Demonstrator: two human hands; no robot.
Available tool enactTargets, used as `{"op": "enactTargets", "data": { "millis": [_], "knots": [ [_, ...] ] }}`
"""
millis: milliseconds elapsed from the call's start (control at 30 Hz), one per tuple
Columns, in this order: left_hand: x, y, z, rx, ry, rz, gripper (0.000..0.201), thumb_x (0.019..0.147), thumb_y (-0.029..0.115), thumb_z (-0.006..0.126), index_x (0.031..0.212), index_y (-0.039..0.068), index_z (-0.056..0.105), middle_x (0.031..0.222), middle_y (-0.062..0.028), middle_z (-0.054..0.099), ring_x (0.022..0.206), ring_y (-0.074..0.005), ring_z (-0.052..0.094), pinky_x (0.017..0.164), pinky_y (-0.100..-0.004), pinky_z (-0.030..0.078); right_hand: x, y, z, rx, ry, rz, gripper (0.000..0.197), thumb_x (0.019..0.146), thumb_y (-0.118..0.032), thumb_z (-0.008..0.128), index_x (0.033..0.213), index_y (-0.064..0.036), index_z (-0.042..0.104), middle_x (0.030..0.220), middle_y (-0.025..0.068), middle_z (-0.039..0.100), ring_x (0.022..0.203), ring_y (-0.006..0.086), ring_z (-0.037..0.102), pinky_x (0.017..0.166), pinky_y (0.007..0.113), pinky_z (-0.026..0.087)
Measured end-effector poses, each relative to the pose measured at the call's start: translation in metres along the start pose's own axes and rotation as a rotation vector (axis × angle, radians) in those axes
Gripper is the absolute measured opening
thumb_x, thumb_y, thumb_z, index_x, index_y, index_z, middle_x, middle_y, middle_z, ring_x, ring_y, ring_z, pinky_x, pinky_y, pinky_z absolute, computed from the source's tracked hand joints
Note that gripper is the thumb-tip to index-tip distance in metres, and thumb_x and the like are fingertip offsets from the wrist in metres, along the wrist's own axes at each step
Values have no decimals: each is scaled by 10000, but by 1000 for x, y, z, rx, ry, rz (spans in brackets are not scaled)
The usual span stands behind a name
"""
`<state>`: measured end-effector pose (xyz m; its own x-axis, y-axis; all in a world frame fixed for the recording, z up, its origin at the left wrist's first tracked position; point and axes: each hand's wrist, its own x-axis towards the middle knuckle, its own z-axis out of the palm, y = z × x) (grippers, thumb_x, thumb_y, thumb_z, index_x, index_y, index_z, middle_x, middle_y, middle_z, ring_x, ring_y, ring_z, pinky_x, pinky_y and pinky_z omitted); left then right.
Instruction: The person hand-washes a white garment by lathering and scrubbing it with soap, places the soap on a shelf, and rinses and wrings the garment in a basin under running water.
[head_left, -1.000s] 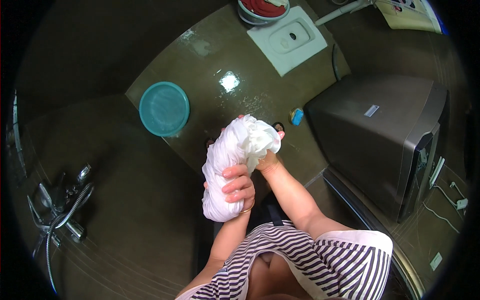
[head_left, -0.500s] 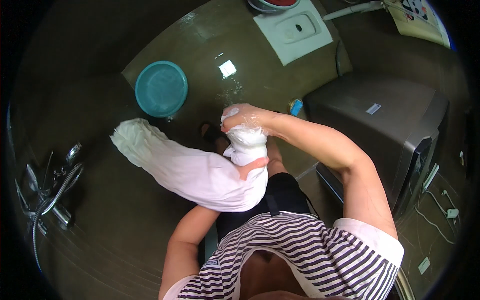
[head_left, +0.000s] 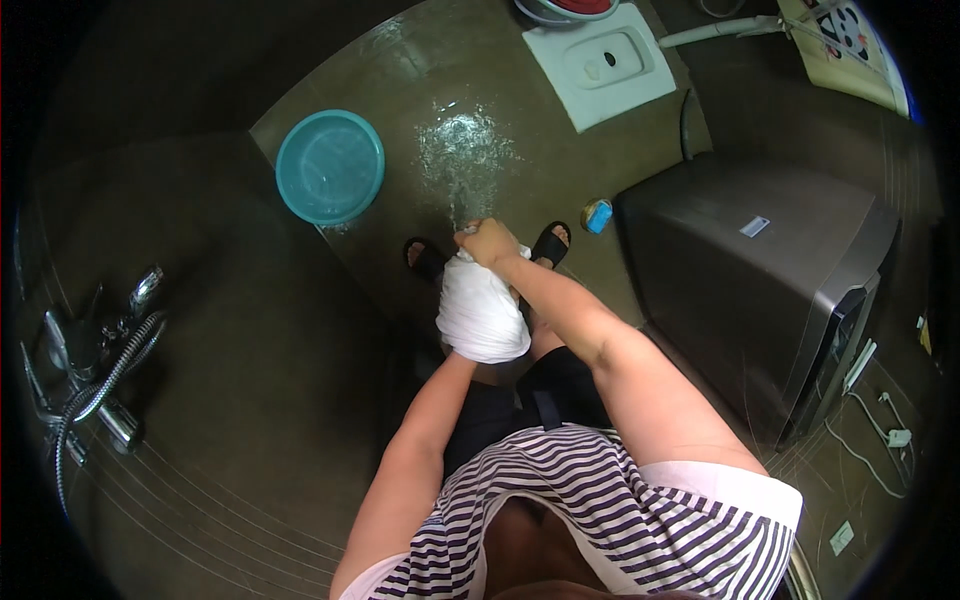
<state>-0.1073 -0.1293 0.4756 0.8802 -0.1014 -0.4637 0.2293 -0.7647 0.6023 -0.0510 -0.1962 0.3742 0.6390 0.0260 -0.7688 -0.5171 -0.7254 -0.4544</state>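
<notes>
Between my hands a wet white cloth (head_left: 483,318) is bunched and twisted over my knees. My right hand (head_left: 489,243) is closed around its far end, fingers wrapped tight. Water sprays from that end onto the floor (head_left: 465,155). My left hand, at the wrist (head_left: 464,366), goes in under the near end of the cloth and grips it from below. Folds hide the left fingers.
A teal basin (head_left: 331,168) stands on the floor ahead to the left. A squat toilet (head_left: 605,70) lies at the far right. The big dark grey appliance (head_left: 750,280) is at my right, near a blue item (head_left: 598,216). Chrome shower fittings (head_left: 100,370) are at left.
The long loose part of the cloth, stretched out to the left before, is now gathered over my left hand. My right forearm has come inward, and much more water splashes on the floor.
</notes>
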Motion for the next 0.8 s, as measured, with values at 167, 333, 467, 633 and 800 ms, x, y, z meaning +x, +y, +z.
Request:
{"op": "enactTargets", "data": {
  "millis": [167,333,467,633,800],
  "knots": [
    [-7,-48,51,0,-94,-109,504,783,306,565,1175,23,424,1130,-141,497,1014,-220,493,838,-320,390,29,48,38,26,26,157,363,747,-365,535,902,-51,632,961,170,594,926,314,550,801,359,417],
    [-23,-150,79,-11,-124,-389,559,784,323,550,1220,19,379,1195,-160,452,1075,-236,460,875,-326,370,10,37,40,617,-10,198,259,799,-248,532,929,-28,573,813,28,573,762,142,509,695,254,391],
    [-11,-211,63,-132,-3,-587,602,785,336,539,1257,16,344,1246,-175,415,1124,-249,433,905,-331,353,4,85,20,320,71,-26,177,792,-191,558,853,-25,556,757,1,528,699,89,460,645,226,376],
    [35,-243,-13,-849,330,-744,673,779,349,537,1304,32,262,1301,-186,338,1175,-270,372,946,-332,310,-26,92,-3,393,-6,42,164,812,-173,541,840,-11,537,708,9,512,664,100,447,638,251,378],
    [54,-252,-63,-786,427,-851,772,742,399,565,1337,57,213,1353,-187,258,1235,-316,278,995,-361,247,-44,60,-17,529,1,16,134,819,-149,540,860,-22,554,775,-1,541,727,93,471,690,231,376]
  ]
}}
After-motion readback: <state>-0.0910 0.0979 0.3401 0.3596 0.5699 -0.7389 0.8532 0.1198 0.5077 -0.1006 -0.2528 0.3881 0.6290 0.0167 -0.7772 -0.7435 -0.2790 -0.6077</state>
